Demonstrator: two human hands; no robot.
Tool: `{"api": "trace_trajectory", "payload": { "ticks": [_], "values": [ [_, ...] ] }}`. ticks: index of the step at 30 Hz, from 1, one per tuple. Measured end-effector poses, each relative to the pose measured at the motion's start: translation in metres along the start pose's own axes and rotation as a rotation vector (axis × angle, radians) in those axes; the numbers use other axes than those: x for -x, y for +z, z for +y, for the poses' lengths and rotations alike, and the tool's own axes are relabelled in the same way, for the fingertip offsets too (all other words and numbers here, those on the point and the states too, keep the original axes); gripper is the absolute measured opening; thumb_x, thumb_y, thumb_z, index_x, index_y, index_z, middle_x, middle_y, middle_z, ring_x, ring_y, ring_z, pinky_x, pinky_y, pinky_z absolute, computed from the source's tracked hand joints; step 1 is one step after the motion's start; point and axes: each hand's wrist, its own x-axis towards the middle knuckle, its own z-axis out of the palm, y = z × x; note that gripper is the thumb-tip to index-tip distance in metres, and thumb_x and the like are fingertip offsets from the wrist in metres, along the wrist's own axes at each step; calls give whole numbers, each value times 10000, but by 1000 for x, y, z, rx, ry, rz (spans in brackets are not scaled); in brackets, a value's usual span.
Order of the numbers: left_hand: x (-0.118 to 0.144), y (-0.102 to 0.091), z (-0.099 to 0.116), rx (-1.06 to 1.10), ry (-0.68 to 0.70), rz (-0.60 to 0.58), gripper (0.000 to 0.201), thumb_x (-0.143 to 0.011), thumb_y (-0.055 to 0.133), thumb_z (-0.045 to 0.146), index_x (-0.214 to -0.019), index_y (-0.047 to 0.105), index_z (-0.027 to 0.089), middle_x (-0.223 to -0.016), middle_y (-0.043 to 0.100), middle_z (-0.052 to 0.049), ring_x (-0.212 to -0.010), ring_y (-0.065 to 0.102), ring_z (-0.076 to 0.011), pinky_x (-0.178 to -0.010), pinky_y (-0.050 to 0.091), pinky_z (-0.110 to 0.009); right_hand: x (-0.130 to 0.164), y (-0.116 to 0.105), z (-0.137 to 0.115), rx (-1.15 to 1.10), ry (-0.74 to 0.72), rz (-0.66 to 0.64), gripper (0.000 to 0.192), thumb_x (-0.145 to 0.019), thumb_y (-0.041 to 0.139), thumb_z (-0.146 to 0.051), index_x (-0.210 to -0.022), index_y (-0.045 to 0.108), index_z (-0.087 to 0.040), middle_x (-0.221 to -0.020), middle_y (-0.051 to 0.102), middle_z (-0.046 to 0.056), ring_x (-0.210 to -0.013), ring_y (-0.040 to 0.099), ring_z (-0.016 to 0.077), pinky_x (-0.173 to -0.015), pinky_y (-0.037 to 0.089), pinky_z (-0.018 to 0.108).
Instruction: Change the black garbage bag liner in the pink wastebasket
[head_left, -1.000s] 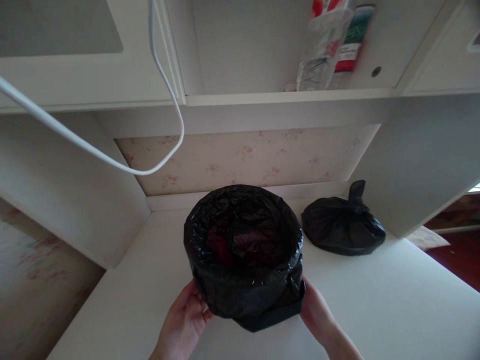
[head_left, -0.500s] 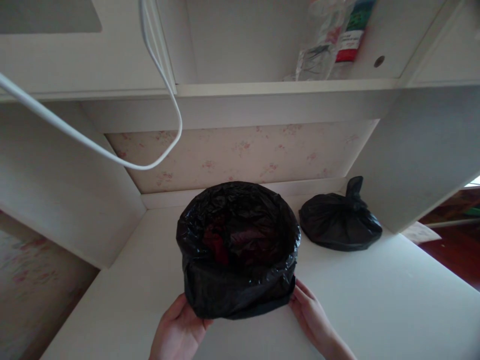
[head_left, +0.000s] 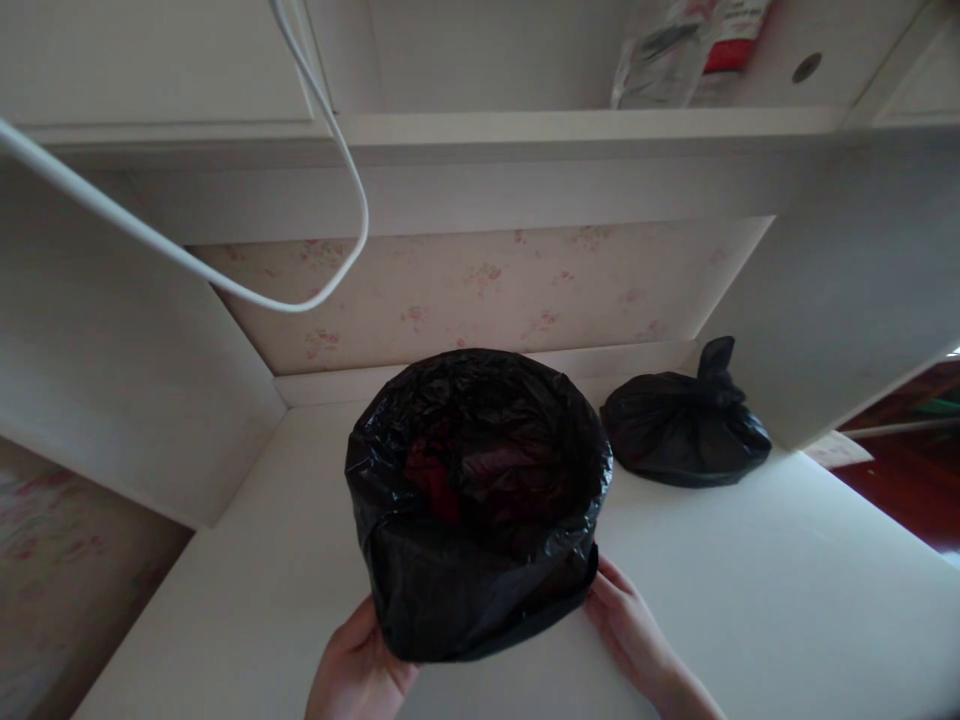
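Note:
A round bin lined with a black plastic bag [head_left: 480, 600] is held between my two hands over the white desk. Its mouth faces me, and the liner is folded outward over the rim. Something dark red shows inside, too dim to name. My left hand [head_left: 364, 660] grips the lower left side, thumb up along the bag and fingers partly under it. Against the lower right side rests my right hand [head_left: 630, 625], its fingertips hidden behind the bag. Whether the bin's base touches the desk I cannot tell.
A knotted black plastic bag [head_left: 686, 430] lies at the back right of the desk [head_left: 720, 580]. A white cable [head_left: 187, 260] hangs across the upper left. Above is a shelf [head_left: 585, 128] with clear packaging [head_left: 660, 60]. Side panels stand left and right.
The lined bin appears slightly larger and nearer, with its front lower edge a little lower in view. Both hands keep their hold. My view has tilted slightly downward.

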Motion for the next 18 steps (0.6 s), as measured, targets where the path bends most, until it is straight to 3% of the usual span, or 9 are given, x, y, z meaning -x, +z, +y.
{"api": "trace_trajectory", "payload": {
  "ticks": [5,9,13,18],
  "values": [
    [3,-1,-5,-45,-2,15,499,-918,453,32,-1245,751,264,-1183,777,-76,-1152,719,-277,-1116,489,-463,0,5,-4,-72,20,11,495,-656,900,-531,-1073,798,-284,-1121,787,44,-1092,693,303,-998,519,422],
    [-6,8,1,-35,46,10,399,-982,445,143,-1106,806,259,-1180,777,-63,-1157,717,-265,-1134,463,-459,-5,6,-16,-158,93,-36,420,-729,797,-629,-963,808,-280,-1018,809,45,-1101,711,304,-1006,516,444],
    [-24,23,31,68,-42,14,421,-1017,395,205,-1028,813,251,-1071,812,-27,-1035,766,-202,-1135,455,-381,-15,12,-40,-141,139,-132,470,-810,658,-693,-953,799,-267,-999,811,68,-1121,711,324,-987,514,481],
    [-34,37,77,76,-115,79,390,-995,430,217,-957,817,241,-929,832,0,-918,790,-196,-1059,518,-326,-31,25,-71,-176,44,-114,350,-803,692,-592,-959,785,-293,-989,813,25,-1009,743,293,-932,539,445]
  ]
}}
